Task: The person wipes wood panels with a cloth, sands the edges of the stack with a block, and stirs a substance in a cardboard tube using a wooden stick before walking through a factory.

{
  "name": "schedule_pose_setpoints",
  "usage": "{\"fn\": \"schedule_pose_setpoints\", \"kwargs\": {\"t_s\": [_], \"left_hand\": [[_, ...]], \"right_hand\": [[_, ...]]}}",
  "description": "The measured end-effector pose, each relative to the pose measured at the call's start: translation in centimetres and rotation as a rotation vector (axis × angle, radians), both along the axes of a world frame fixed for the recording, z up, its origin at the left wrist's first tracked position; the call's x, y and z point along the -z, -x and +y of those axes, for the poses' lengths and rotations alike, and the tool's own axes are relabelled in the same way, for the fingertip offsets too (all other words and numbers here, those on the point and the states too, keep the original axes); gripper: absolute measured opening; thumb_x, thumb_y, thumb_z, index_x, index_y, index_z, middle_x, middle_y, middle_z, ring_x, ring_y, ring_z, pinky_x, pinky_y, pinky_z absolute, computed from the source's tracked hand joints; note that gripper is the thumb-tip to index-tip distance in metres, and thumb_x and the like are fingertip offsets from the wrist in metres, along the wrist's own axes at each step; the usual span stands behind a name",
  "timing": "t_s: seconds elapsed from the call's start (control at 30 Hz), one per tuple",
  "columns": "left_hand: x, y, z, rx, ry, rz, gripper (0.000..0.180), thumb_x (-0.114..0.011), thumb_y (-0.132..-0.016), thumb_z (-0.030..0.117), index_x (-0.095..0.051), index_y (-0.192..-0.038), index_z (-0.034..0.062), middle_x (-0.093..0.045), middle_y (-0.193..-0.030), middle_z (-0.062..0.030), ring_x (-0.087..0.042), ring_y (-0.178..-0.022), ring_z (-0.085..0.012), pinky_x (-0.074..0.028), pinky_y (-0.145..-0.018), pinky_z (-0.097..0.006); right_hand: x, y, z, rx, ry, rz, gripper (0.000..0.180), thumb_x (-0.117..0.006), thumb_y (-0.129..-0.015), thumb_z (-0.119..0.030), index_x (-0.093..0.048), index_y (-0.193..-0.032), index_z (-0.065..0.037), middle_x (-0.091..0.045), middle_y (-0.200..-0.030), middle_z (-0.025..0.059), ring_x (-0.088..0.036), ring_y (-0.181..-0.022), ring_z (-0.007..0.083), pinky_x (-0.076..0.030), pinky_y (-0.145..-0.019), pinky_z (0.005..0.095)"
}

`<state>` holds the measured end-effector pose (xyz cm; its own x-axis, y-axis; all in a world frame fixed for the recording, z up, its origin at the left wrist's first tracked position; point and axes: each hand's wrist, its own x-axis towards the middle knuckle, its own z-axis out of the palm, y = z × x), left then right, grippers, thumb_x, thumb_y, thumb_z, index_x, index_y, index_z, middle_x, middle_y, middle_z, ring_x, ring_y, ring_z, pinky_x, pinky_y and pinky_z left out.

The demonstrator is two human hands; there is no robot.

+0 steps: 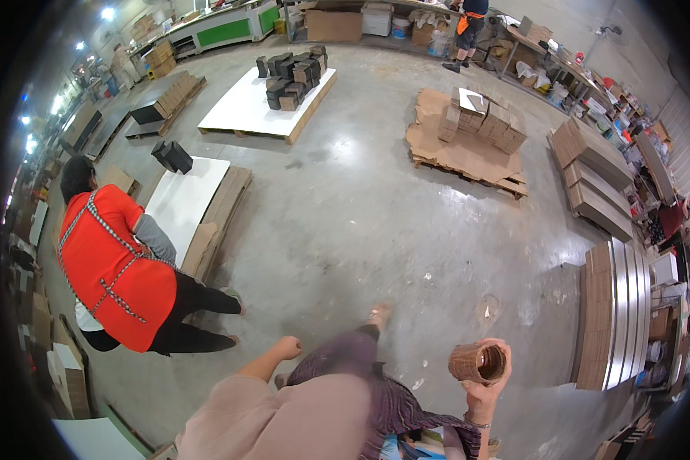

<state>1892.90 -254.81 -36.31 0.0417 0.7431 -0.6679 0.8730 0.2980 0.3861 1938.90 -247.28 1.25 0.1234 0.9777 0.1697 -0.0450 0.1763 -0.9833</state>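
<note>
A: What is the right hand [484,386] doing?

B: It is gripping a brown roll of tape [479,362], fingers curling around the outside, thumb side toward the camera. The roll is being held raised at the lower right of the view, its hollow core facing the lens, above the concrete floor [360,199].

A: And the left hand [287,347]?

B: It is closing into a loose fist and holding nothing. It is hanging just left of the person's own patterned trousers [376,383], well apart from the roll.

A: Who is working nearby?

B: A person in an orange vest [115,268] is bending at the left, facing a low pallet [218,215] that is carrying a white sheet [184,199]. A small stack of dark boxes [172,156] is sitting at the sheet's far end. Their hands are hidden from view.

A: What is lying farther off?

B: A second pallet with a white sheet [253,103] is bearing a heap of dark boxes [291,77]. To its right, a pallet covered in brown cardboard [452,146] is holding stacked cardboard bundles [483,119]. At the right edge, flat stacks of board [613,307] are standing beside cluttered shelves. Another person [468,31] is standing at the far wall, near a table piled with cartons.
</note>
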Motion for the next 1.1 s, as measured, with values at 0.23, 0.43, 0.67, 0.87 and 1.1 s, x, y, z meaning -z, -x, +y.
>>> {"fn": "schedule_pose_setpoints", "kwargs": {"t_s": [0.23,0.43,0.67,0.87,1.1], "left_hand": [[1.8,-4.0,10.8,0.022,0.222,0.240,0.026,-0.060,-0.082,0.015,-0.072,-0.101,0.0015,-0.070,-0.102,-0.0233,-0.067,-0.097,-0.0397,-0.054,-0.082,-0.047],[-9.5,-20.9,33.6,-0.154,-0.190,0.001,0.021,-0.061,-0.082,0.016,-0.072,-0.093,0.0036,-0.071,-0.096,-0.0197,-0.068,-0.093,-0.0367,-0.054,-0.078,-0.048],[-14.5,-35.4,45.7,-0.316,-0.498,-0.551,0.019,-0.061,-0.082,0.019,-0.071,-0.091,0.0056,-0.069,-0.088,-0.0191,-0.067,-0.083,-0.0357,-0.052,-0.074,-0.046],[0.7,-37.4,41.1,-0.600,-0.220,-0.235,0.024,-0.066,-0.081,0.019,-0.071,-0.100,0.0053,-0.069,-0.102,-0.0221,-0.066,-0.093,-0.0378,-0.052,-0.079,-0.048],[-6.3,-39.3,40.4,-0.605,0.211,0.029,0.027,-0.054,-0.082,0.009,-0.072,-0.100,-0.0016,-0.068,-0.109,-0.0256,-0.065,-0.103,-0.0398,-0.052,-0.087,-0.048]], "right_hand": [[-0.9,-5.9,14.8,-0.031,0.022,0.007,0.078,-0.088,-0.049,-0.031,-0.055,-0.115,-0.003,-0.055,-0.110,0.0084,-0.059,-0.102,0.0215,-0.049,-0.090,0.0356],[-1.8,-10.7,26.8,-0.109,0.120,0.020,0.079,-0.088,-0.048,-0.030,-0.055,-0.115,-0.004,-0.054,-0.109,0.0069,-0.059,-0.102,0.0210,-0.051,-0.088,0.0352],[-3.2,-16.6,39.3,-0.280,0.207,0.057,0.082,-0.088,-0.048,-0.032,-0.053,-0.118,-0.005,-0.054,-0.110,0.0073,-0.060,-0.103,0.0221,-0.052,-0.087,0.0361],[-3.3,-23.1,51.0,-0.321,0.214,-0.087,0.075,-0.084,-0.050,-0.025,-0.053,-0.115,-0.005,-0.055,-0.111,0.0079,-0.057,-0.105,0.0222,-0.048,-0.092,0.0357],[-3.5,-27.6,61.4,-0.440,0.203,-0.037,0.071,-0.071,-0.043,-0.012,-0.054,-0.112,-0.005,-0.056,-0.109,0.0086,-0.056,-0.102,0.0217,-0.045,-0.094,0.0354]]}}
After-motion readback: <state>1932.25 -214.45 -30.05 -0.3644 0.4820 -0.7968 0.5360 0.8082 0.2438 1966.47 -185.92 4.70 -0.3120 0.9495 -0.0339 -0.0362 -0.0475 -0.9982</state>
